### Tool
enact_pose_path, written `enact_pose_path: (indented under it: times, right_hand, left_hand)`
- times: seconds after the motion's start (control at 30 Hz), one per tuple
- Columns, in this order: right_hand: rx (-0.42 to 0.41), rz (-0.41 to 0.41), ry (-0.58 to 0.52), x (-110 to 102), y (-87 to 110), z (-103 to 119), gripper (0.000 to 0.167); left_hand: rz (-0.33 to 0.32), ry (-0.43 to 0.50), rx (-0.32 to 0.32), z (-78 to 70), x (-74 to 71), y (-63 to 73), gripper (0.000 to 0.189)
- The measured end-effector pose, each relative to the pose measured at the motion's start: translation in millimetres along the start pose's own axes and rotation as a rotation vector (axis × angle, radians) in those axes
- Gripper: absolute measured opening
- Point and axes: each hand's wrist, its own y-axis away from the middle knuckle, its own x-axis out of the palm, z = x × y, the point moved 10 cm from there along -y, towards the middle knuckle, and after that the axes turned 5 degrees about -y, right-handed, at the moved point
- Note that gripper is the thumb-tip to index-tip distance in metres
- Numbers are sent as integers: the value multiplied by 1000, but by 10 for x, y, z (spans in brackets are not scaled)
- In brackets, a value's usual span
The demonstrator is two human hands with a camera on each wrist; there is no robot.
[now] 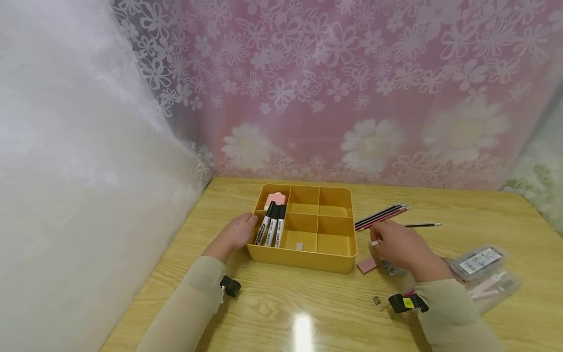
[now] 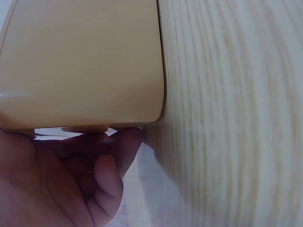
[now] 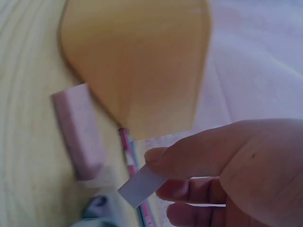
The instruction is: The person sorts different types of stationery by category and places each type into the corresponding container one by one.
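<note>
So closest on the wood-grain table (image 1: pixel 259 303) there's a tiny brownish bit (image 1: pixel 377 301), too small to make out, and off to the right some clear plastic cases (image 1: pixel 481 261). A pink block (image 1: pixel 366 265) lies just beside the tray's front right corner. Right above that, the right hand (image 1: pixel 398 247) is pinching a small pale block (image 3: pixel 141 187) between thumb and fingers, outside the tray. The yellow tray (image 1: pixel 303 259) has six compartments; the left hand (image 1: pixel 239 232) holds its left wall, thumb at the rim, fingertips on the outside. Front middle slot has a little grey piece (image 1: pixel 299 246), front left has three black-capped markers (image 1: pixel 272 227) leaning back. Some pencils (image 1: pixel 382 216) lie right of the tray, a pink item (image 1: pixel 276 199) sits back left, and a flowery pink curtain (image 1: pixel 286 73) hangs behind everything.
</note>
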Motion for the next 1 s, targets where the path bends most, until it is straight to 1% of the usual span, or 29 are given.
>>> enact_pose_path:
  times: [0.1,0.23,0.3,0.43,0.53,0.67,0.77,0.9,1.0]
  right_hand:
    - [-20,-39,-23,-123,41,62,11]
    - [-62,-107,-43,-352,106,187,14]
    - [-76,-134,-59,-452,139,257,11]
    - [-102,-163,-103,-554,212,409,7]
    - [-134,-193,-132,-571,269,542,7]
    - [-170,-225,-171,-558,331,716,9]
    - [-193,-220,-218,-549,356,854,10]
    - [-235,-204,-269,-542,362,1023,9]
    - [-254,-169,-315,-460,354,1104,8]
  left_hand:
    - [6,-1,0,-1,-6,0,62]
    - [0,16,1,-16,-26,-19,63]
    - [-7,19,8,-33,-36,-31,63]
    - [1,-14,13,-35,-21,-35,63]
    - [3,-15,11,-9,8,-26,62]
    - [-4,13,8,36,41,-13,61]
    - [0,12,1,45,24,-9,62]
    - [-3,16,10,7,-23,-29,62]
    - [10,22,-4,35,12,-42,62]
